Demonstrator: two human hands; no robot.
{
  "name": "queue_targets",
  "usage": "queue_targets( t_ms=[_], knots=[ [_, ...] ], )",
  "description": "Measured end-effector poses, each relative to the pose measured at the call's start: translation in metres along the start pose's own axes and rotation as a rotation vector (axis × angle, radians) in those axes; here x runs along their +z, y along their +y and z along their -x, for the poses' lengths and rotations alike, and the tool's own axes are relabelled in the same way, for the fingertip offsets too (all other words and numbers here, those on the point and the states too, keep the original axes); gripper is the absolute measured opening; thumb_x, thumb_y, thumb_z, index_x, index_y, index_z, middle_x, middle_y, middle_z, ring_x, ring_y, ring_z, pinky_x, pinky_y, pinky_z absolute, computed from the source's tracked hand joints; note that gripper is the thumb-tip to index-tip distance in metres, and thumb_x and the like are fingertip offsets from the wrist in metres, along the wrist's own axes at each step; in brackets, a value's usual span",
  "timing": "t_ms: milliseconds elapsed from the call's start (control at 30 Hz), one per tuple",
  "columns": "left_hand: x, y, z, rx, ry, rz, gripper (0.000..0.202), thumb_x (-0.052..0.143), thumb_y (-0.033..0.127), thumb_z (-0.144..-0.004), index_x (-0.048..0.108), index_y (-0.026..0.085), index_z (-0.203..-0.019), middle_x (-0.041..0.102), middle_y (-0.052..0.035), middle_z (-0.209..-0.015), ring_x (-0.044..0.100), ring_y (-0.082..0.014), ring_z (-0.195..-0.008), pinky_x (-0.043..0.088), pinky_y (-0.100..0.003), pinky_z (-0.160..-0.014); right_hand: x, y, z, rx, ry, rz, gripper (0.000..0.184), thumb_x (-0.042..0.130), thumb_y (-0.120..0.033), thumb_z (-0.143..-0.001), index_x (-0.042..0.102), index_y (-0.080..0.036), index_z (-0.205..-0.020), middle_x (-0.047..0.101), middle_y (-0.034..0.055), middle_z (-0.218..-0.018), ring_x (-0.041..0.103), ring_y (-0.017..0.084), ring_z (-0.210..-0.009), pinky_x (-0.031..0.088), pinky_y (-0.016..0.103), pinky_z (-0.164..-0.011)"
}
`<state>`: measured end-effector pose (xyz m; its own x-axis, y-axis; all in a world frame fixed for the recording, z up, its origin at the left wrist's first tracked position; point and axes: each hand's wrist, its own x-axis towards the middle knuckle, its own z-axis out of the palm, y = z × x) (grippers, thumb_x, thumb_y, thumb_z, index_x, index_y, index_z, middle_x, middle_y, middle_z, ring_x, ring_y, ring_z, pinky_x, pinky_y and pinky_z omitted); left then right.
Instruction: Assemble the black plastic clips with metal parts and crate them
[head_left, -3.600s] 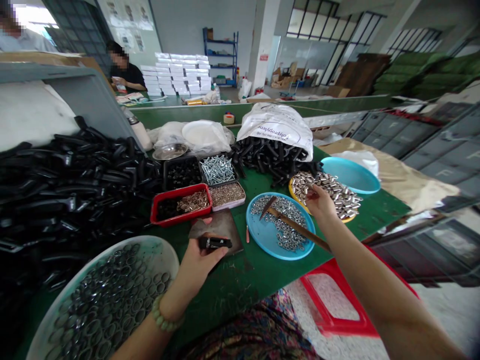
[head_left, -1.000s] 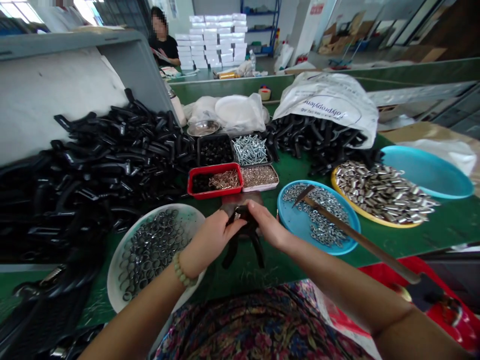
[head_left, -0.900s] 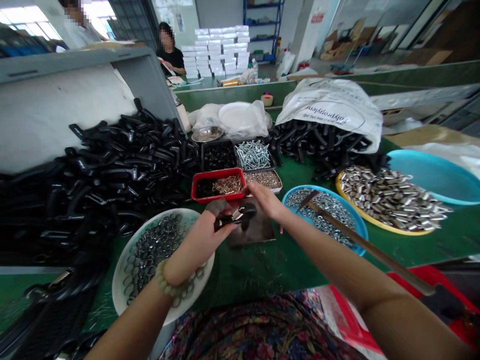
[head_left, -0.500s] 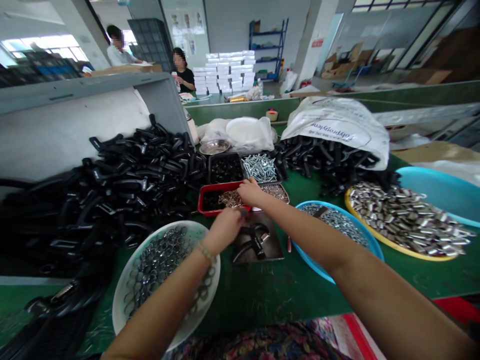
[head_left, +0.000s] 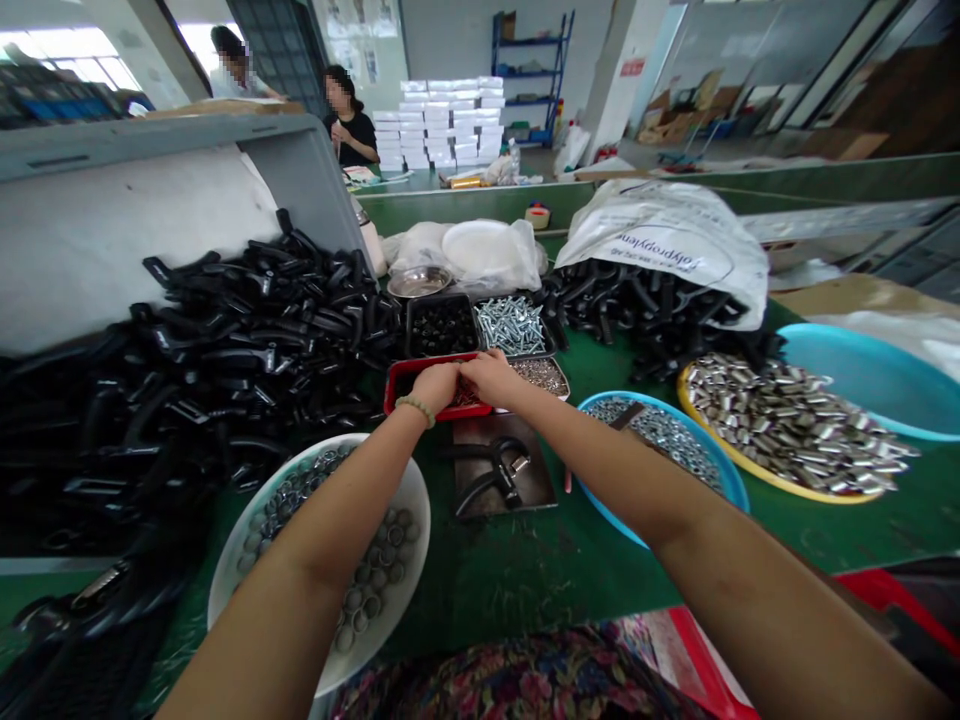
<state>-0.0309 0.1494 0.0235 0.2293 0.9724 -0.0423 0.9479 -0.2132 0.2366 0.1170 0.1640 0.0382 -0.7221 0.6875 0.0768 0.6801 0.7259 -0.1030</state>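
My left hand [head_left: 437, 388] and my right hand [head_left: 491, 378] meet over the red tray [head_left: 396, 388], which holds small copper-coloured and black parts. The fingers of both hands are bent and pressed together at the tips. Whatever they hold is hidden behind the hands. Just below them, a black handle-like part with a metal piece [head_left: 501, 475] lies on a flat metal plate [head_left: 544, 485]. To the left stands a white bowl [head_left: 420, 500] of metal rings, partly covered by my left forearm.
Black handles [head_left: 262, 350] are heaped at left, under a grey crate [head_left: 300, 160]. Behind the red tray sit a box of screws [head_left: 514, 325] and a box of black pieces [head_left: 442, 328]. Blue basin [head_left: 739, 480] and yellow basin [head_left: 750, 462] stand at right. Two people sit beyond.
My left hand has moved up and left from above the plate to the red tray, beside my right hand. The view has shifted slightly. The black part stays on the plate.
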Motion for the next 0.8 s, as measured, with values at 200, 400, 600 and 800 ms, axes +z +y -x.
queue_targets(
  t_ms=[200,400,600,800],
  knots=[
    [0.004,-0.002,0.001,-0.025,0.12,0.105,0.027,0.037,0.017,-0.09,0.061,0.013,-0.102,0.063,-0.0144,-0.108,0.062,-0.0215,-0.097,0.044,-0.033,-0.091,-0.007,0.005,0.067,0.029,0.179,-0.329,0.03,0.036,-0.017,-0.093,0.059,-0.018,-0.113,0.061,0.009,-0.105,0.055,0.018,-0.098,0.041,0.03,-0.085],
    [0.001,0.002,0.011,-0.062,0.258,0.318,0.024,0.044,0.018,-0.088,0.057,0.01,-0.107,0.066,-0.0131,-0.102,0.061,-0.0202,-0.098,0.043,-0.033,-0.094,0.013,0.001,0.153,0.274,0.172,-0.732,0.022,0.04,-0.023,-0.09,0.059,-0.02,-0.101,0.061,0.0041,-0.084,0.058,0.016,-0.072,0.049,0.029,-0.063],
    [0.008,0.037,0.076,0.015,0.153,0.796,0.027,0.044,0.016,-0.088,0.057,0.017,-0.112,0.069,-0.0062,-0.101,0.062,-0.0179,-0.1,0.044,-0.036,-0.097,0.014,-0.01,0.166,0.406,0.122,-0.98,0.021,0.044,-0.028,-0.089,0.059,-0.023,-0.103,0.063,0.0008,-0.08,0.056,0.012,-0.061,0.043,0.023,-0.049],
    [0.041,0.058,0.118,-0.022,0.151,0.898,0.046,0.051,0.006,-0.078,0.049,0.019,-0.122,0.057,-0.0068,-0.109,0.061,-0.0125,-0.084,0.051,-0.032,-0.085,0.022,-0.011,0.158,0.419,0.168,-0.829,0.013,0.052,-0.03,-0.086,0.062,-0.021,-0.085,0.063,0.0017,-0.081,0.058,0.016,-0.077,0.046,0.028,-0.067]
  ],
)
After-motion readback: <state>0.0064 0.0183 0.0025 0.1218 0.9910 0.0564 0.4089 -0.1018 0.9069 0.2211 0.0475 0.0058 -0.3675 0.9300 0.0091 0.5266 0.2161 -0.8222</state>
